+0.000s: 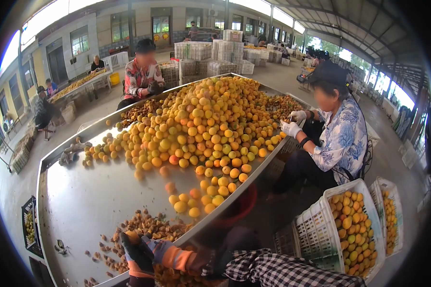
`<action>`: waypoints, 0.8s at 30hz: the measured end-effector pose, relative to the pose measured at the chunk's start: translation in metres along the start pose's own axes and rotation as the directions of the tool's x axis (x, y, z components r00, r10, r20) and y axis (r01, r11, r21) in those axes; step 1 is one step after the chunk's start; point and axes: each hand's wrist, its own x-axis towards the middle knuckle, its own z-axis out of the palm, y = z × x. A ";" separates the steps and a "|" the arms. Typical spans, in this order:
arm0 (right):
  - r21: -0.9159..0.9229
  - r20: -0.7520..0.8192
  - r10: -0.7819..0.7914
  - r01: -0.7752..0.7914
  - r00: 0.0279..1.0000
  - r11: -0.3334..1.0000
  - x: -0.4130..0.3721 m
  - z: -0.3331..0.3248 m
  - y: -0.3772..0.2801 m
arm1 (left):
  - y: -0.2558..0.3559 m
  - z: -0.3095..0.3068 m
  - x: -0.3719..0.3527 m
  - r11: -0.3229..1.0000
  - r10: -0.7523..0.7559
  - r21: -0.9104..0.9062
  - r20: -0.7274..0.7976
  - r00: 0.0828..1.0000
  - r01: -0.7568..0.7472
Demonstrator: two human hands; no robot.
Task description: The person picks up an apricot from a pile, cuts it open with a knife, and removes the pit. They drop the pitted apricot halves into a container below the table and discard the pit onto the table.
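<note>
gloved hand (pixel 140 254) on pits (pixel 151 226), apricot heap (pixel 201 124) beyond

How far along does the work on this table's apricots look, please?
Done: a heap of brown pits lies by the near edge. In hand: the gloved hands meet at that heap; what they hold is unclear. Left: most of it, a large pile of whole apricots on the table and a full crate.

Fruit heap (pixel 206 124) on table (pixel 91 201), pits (pixel 148 227) at near edge, basket (pixel 316 225) right of table
</note>
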 end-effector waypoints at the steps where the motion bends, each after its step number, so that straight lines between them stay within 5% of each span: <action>1: 0.000 -0.003 0.002 -0.002 1.000 1.000 0.003 -0.001 0.001 | 0.003 -0.007 0.004 1.000 -0.001 0.002 0.003 1.000 0.001; 3: 0.081 0.114 0.127 -0.137 0.985 0.987 0.008 -0.004 0.001 | 0.014 -0.029 0.012 0.983 -0.009 0.177 0.331 0.944 -0.052; 4: 0.081 0.116 0.128 -0.137 0.985 0.987 0.009 -0.009 0.000 | 0.014 -0.035 0.015 0.983 -0.010 0.177 0.329 0.944 -0.052; 6: 0.106 0.164 0.132 -0.150 0.978 0.983 0.008 -0.026 -0.007 | 0.015 -0.040 0.016 0.818 0.233 0.462 0.280 0.931 -0.343; 7: 0.106 0.164 0.133 -0.151 0.978 0.983 0.008 -0.019 -0.003 | 0.019 -0.051 0.021 0.835 0.148 0.468 0.314 0.938 -0.289; 13: 0.098 -0.256 -0.010 0.036 0.967 0.994 0.008 0.010 0.022 | 0.026 -0.036 0.013 0.772 0.029 0.546 0.481 0.876 -0.325; 17: 0.191 -0.038 0.073 -0.065 0.997 0.979 0.010 -0.014 0.006 | 0.019 -0.035 0.021 0.752 0.153 0.519 0.462 0.873 -0.406; 19: 0.219 0.073 0.087 -0.101 0.994 0.970 0.011 -0.022 -0.002 | 0.015 -0.045 0.037 0.618 0.338 0.536 0.480 0.809 -0.576; 22: 0.168 0.206 0.077 -0.112 0.976 0.979 0.015 -0.013 -0.001 | 0.015 -0.047 0.038 0.648 0.365 0.503 0.453 0.813 -0.572; 24: 0.374 -0.172 -0.158 0.213 0.972 0.903 0.016 -0.004 0.001 | 0.019 -0.042 0.031 0.679 0.327 0.497 0.454 0.829 -0.540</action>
